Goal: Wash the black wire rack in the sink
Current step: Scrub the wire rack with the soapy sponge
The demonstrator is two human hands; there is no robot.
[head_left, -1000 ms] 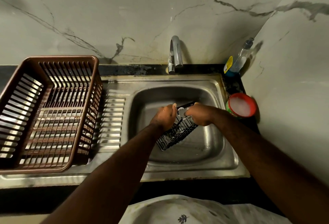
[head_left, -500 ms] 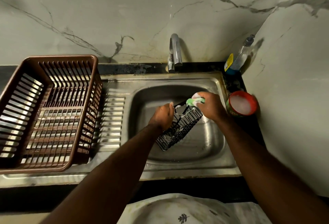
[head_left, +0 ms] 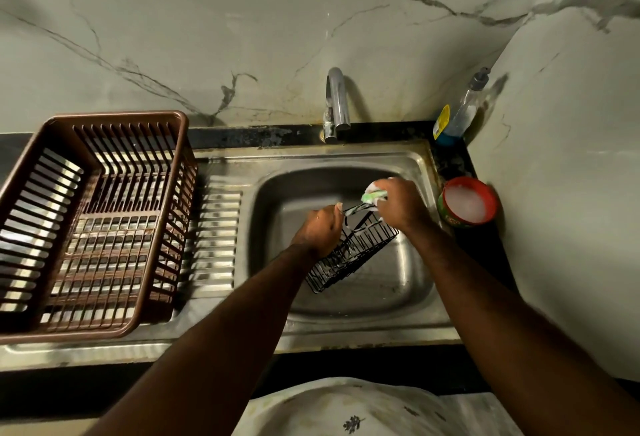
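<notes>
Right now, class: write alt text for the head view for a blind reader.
A person's left hand holds a black wire rack tilted in a steel sink while the right hand holds a soapy green sponge at its upper end. A brown basket sits on the drainboard.

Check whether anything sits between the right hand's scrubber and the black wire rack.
Nothing visible does. The right hand holds the green scrub pad at the upper rim of the black wire rack; the left hand grips the rack over the sink.

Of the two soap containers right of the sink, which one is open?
The red round tub: lidless, with white foam showing. The pump bottle behind it has its pump head on.
</notes>
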